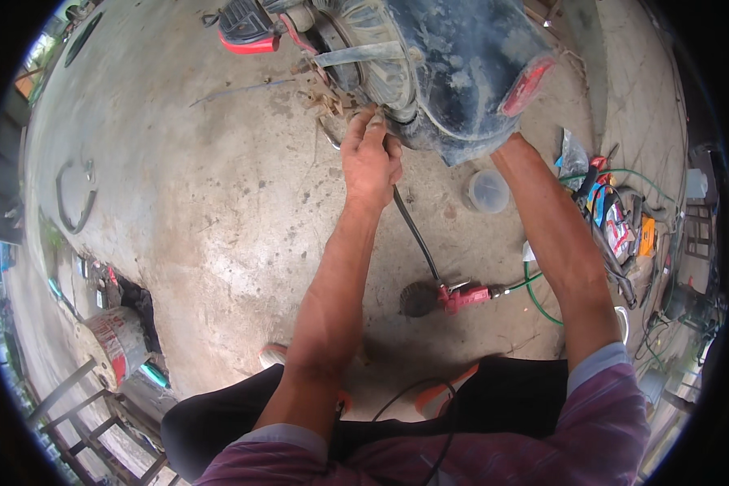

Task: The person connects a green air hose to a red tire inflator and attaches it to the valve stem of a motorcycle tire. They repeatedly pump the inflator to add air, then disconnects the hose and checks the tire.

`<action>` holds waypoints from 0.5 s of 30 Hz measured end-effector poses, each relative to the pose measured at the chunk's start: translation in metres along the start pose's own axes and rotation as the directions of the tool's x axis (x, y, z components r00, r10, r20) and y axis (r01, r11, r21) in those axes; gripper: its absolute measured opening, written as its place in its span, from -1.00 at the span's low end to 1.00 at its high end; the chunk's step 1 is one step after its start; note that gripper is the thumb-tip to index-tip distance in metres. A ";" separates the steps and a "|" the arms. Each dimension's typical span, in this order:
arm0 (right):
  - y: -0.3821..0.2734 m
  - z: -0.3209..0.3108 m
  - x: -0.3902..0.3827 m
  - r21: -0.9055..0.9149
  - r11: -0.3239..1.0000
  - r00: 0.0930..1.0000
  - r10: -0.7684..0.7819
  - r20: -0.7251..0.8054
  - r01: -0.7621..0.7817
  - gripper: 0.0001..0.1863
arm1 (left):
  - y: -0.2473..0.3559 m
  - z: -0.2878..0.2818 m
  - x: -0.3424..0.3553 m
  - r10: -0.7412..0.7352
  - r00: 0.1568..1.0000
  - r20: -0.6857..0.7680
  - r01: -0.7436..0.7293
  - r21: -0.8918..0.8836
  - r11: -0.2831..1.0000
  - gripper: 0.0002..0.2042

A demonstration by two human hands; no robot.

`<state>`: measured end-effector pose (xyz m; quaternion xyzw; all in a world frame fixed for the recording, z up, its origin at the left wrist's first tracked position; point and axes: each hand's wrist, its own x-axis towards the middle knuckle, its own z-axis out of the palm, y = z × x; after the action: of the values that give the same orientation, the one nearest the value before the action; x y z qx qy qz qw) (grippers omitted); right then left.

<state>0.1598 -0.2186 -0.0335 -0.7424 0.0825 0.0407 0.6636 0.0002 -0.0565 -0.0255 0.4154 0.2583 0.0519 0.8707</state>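
My left hand (370, 160) is closed at the lower edge of a dusty wheel (385, 77), its fingers around the upper end of a black hose (413, 227). What the fingertips touch there is partly hidden. The hose runs down to a red air inflator gun (464, 300) lying on the concrete. My right forearm (551, 219) reaches up to a dusty dark motor-scooter body (470, 65) with a red reflector (528, 85). Behind that body my right hand is hidden, so its fingers do not show.
A round translucent tub (488, 191) stands beside my right forearm. A green air hose (535, 296) leads off from the inflator gun. Tools and packets (616, 219) lie piled at the right. On the left are a curved tube (77, 198), a spool-like drum (112, 344) and a metal frame (97, 429).
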 end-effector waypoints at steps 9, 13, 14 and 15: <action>-0.004 0.000 0.000 0.010 1.000 1.000 -0.003 0.013 0.003 -0.65 | -0.009 -0.010 0.011 -0.086 0.983 0.163 0.119 -0.206 0.971 -0.44; -0.006 0.000 0.002 0.007 1.000 1.000 -0.012 0.011 0.012 -0.66 | -0.006 -0.006 0.007 -0.099 0.987 0.129 0.121 -0.170 0.978 -0.44; -0.006 -0.001 0.002 0.006 1.000 1.000 -0.013 0.010 0.013 -0.66 | -0.007 -0.006 0.006 -0.091 0.988 0.123 0.110 -0.155 0.982 -0.44; -0.005 -0.001 0.001 0.005 1.000 1.000 -0.013 0.008 0.013 -0.66 | -0.011 -0.005 0.005 -0.083 0.990 0.116 0.099 -0.139 0.985 -0.44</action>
<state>0.1619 -0.2192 -0.0284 -0.7410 0.0749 0.0392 0.6662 0.0002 -0.0590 -0.0385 0.3412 0.2244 0.0079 0.9128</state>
